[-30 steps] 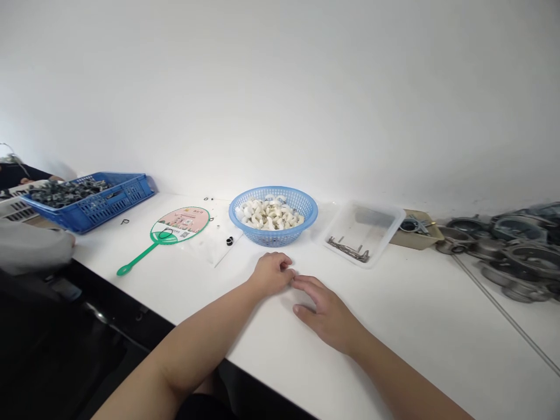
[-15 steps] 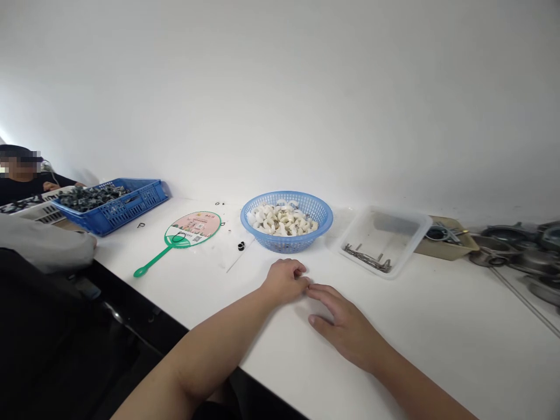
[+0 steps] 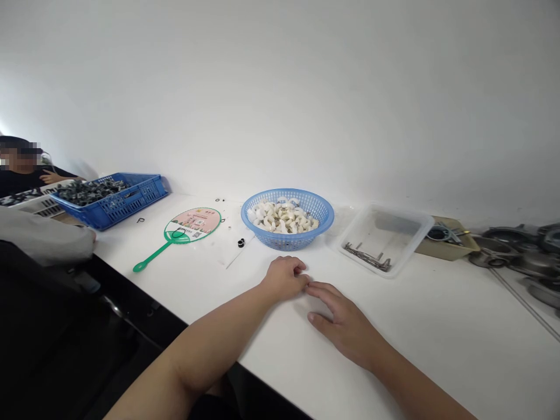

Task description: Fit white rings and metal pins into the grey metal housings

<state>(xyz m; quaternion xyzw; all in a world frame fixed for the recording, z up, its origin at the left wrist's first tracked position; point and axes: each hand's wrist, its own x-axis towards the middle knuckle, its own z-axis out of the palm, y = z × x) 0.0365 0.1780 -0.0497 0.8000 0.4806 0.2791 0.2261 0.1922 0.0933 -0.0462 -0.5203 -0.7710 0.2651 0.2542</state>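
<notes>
My left hand rests on the white table with its fingers curled, holding nothing I can see. Its fingertips touch those of my right hand, which lies flat and loose beside it, also empty. Just beyond both hands stands a blue plastic basket heaped with white curved pieces. Left of it, a small black ring lies on a transparent plastic bag. A green-handled paper fan lies further left.
A transparent plastic tray holds metal staples, with a cardboard tray behind it. Grey metal castings are piled at far right. A blue crate of dark parts sits left, near a co-worker and a grey sleeve.
The view has shifted, so the table items sit further right than a second ago and a co-worker has come into view at left. My hands have barely moved.
</notes>
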